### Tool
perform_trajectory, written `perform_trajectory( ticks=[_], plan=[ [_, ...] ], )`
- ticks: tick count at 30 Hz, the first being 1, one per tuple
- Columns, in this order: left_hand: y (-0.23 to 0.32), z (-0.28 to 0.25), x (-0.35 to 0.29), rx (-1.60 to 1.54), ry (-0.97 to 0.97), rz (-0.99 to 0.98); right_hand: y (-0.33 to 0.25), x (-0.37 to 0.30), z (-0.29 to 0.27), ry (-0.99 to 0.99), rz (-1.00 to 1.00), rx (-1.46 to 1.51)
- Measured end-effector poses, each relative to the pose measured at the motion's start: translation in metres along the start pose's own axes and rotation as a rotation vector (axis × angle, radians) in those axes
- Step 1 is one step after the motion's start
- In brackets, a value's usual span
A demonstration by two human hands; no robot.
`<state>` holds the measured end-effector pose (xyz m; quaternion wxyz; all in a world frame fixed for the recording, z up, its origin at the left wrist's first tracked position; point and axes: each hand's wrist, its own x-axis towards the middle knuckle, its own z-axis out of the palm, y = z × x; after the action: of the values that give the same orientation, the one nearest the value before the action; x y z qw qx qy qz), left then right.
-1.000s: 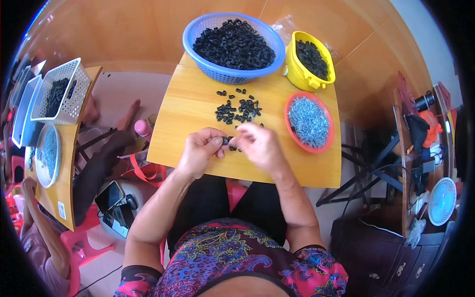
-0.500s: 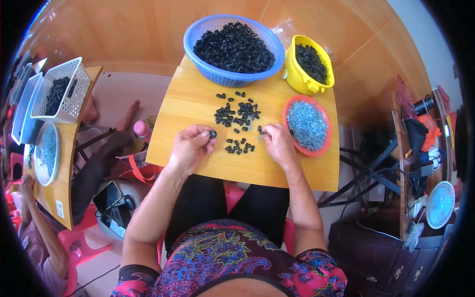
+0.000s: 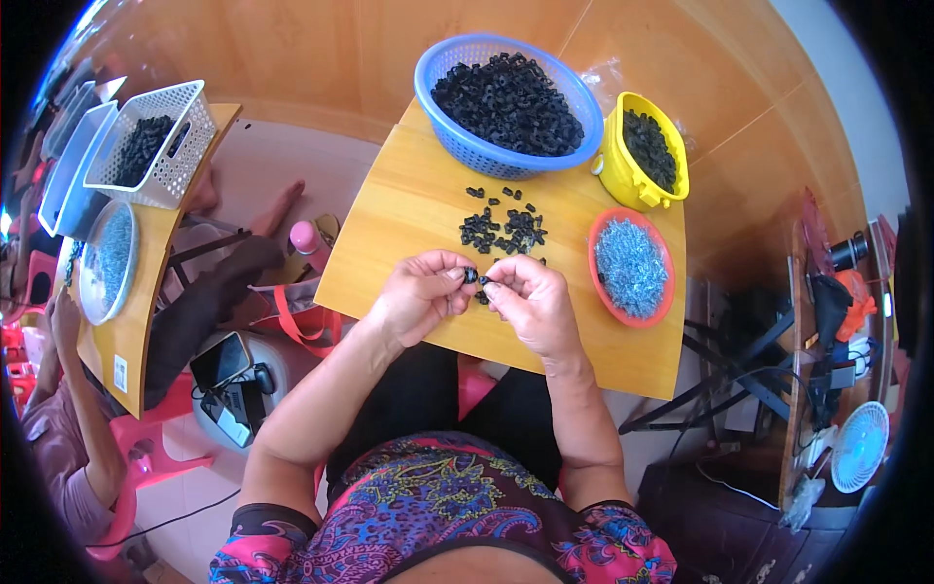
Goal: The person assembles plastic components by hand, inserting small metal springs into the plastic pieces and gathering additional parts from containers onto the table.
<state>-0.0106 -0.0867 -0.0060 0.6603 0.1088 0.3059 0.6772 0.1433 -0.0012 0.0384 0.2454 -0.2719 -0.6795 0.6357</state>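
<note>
My left hand (image 3: 428, 292) is closed, pinching a small black plastic part (image 3: 471, 275) between thumb and fingertips. Close against it, my right hand (image 3: 530, 302) is also closed, with another small black piece (image 3: 484, 280) in its fingertips. The two pieces meet or nearly meet above the wooden table (image 3: 389, 219); I cannot tell whether they are joined. Beyond my hands lies a loose cluster of small black parts (image 3: 504, 231). More of them are partly hidden under my fingers.
A blue basket (image 3: 593, 151) heaped with black parts stands at the back. To its right is a yellow tub (image 3: 623, 180) of black parts, and nearer a red dish (image 3: 595, 277) of small metal pieces. At left, another person (image 3: 83, 428) sits by a second table (image 3: 165, 263).
My right hand has come left from beside the red dish, bringing a small black piece to my left hand. The whole view has shifted slightly.
</note>
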Motion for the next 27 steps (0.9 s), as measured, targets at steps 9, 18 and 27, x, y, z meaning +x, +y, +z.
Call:
perform_trajectory(
  ticks=[9, 18, 27],
  plan=[
    [-0.003, 0.002, -0.001, 0.431, 0.020, 0.196, -0.004, 0.004, 0.002, -0.006, 0.082, -0.074],
    [0.001, 0.013, -0.009, 0.733, 0.062, 0.257, -0.002, 0.007, -0.002, -0.069, 0.113, -0.040],
    [-0.004, 0.012, -0.006, 0.388, -0.026, 0.232, 0.012, 0.010, -0.019, -0.203, 0.041, 0.196]
  ],
)
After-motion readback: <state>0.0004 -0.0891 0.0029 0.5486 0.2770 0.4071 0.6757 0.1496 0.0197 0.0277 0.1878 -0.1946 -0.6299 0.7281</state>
